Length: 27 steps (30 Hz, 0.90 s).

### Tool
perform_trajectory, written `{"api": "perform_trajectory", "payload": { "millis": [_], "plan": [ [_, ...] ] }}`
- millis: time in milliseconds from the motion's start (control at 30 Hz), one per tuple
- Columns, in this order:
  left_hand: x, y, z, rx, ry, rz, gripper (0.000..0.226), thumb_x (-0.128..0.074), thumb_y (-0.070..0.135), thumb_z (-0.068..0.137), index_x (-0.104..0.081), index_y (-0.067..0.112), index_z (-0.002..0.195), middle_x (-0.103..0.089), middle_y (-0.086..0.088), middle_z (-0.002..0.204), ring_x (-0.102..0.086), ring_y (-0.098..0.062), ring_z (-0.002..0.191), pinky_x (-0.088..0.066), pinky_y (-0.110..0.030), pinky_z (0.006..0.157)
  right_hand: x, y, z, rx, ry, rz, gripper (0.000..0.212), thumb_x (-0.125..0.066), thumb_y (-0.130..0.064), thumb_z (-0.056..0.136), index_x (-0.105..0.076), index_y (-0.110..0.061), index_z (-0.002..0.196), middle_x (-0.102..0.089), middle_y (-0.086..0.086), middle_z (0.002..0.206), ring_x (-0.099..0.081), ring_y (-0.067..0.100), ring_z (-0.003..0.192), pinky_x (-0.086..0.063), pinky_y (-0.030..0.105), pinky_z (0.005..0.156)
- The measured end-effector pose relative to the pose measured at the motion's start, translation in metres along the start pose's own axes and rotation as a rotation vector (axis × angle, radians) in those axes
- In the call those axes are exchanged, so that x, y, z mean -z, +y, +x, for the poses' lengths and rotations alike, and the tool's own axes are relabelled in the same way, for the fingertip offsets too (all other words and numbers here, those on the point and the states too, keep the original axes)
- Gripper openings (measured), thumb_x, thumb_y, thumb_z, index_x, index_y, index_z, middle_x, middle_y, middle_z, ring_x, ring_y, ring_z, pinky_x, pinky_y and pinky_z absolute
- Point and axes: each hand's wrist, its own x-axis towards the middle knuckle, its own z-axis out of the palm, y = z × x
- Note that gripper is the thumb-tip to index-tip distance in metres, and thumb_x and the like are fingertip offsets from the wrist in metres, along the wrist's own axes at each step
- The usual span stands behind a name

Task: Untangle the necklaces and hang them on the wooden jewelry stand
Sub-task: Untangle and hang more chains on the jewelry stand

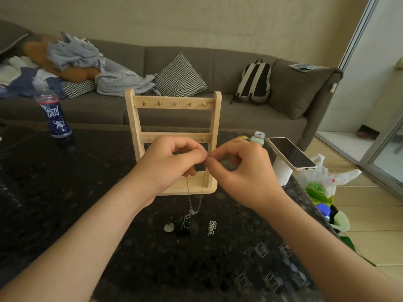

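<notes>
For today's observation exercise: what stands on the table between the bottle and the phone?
The wooden stand, as the head view shows.

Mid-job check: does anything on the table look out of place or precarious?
The phone lies tilted on a white container at the table's right edge, so it may slip. The dark necklace and the silver chain lie bunched before the stand, as expected.
</notes>
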Motion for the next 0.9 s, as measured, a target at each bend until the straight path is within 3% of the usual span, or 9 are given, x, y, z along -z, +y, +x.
{"api": "perform_trajectory", "payload": {
  "millis": [367, 600, 700, 800, 900],
  "plan": [
    [-0.0019, 0.0039, -0.0021, 0.032, 0.033, -0.027, 0.008, -0.077, 0.021, 0.096, -0.085, 0.021, 0.093, -0.08, 0.003, 0.087, -0.079, -0.015, 0.081, -0.064, -0.038, 0.086, -0.0034, -0.0041, -0.0019, -0.063, 0.056, -0.02, 0.005, -0.078, -0.032, 0.087, -0.08, -0.03, 0.083, -0.067, -0.013, 0.077, -0.057, 0.006, 0.068, -0.043, 0.013, 0.059],
    [-0.004, 0.0038, -0.0025, 0.04, 0.0, -0.027, 0.009, -0.078, 0.019, 0.095, -0.086, 0.021, 0.09, -0.08, 0.002, 0.087, -0.079, -0.017, 0.08, -0.063, -0.037, 0.086, -0.0029, -0.0015, -0.0005, -0.104, -0.008, -0.001, 0.01, -0.077, -0.028, 0.084, -0.073, -0.028, 0.075, -0.059, -0.011, 0.063, -0.05, 0.006, 0.056, -0.041, 0.015, 0.053],
    [-0.0038, 0.0015, -0.0008, 0.023, 0.006, 0.046, 0.011, -0.073, 0.023, 0.099, -0.083, 0.024, 0.093, -0.078, 0.003, 0.089, -0.078, -0.013, 0.078, -0.06, -0.039, 0.087, -0.0004, -0.0024, 0.0002, -0.09, -0.063, 0.017, 0.01, -0.075, -0.023, 0.086, -0.074, -0.027, 0.077, -0.068, -0.006, 0.074, -0.056, 0.015, 0.062, -0.046, 0.023, 0.055],
    [-0.0026, -0.0002, -0.0003, -0.028, -0.012, 0.18, 0.011, -0.066, 0.028, 0.104, -0.076, 0.028, 0.1, -0.073, 0.008, 0.092, -0.073, -0.007, 0.08, -0.057, -0.03, 0.084, 0.0025, -0.0027, 0.0017, -0.112, -0.105, 0.056, 0.012, -0.073, -0.018, 0.088, -0.075, -0.025, 0.079, -0.07, 0.003, 0.073, -0.061, 0.021, 0.063, -0.053, 0.036, 0.06],
    [-0.0029, -0.0001, -0.0015, -0.074, -0.067, 0.293, 0.008, -0.061, 0.031, 0.106, -0.069, 0.031, 0.105, -0.071, 0.009, 0.096, -0.07, -0.01, 0.087, -0.058, -0.027, 0.082, 0.0042, -0.0027, 0.0023, -0.196, -0.166, 0.137, 0.014, -0.07, -0.018, 0.093, -0.076, -0.022, 0.081, -0.07, 0.009, 0.071, -0.056, 0.014, 0.056, -0.05, 0.03, 0.054]
  ]
}}
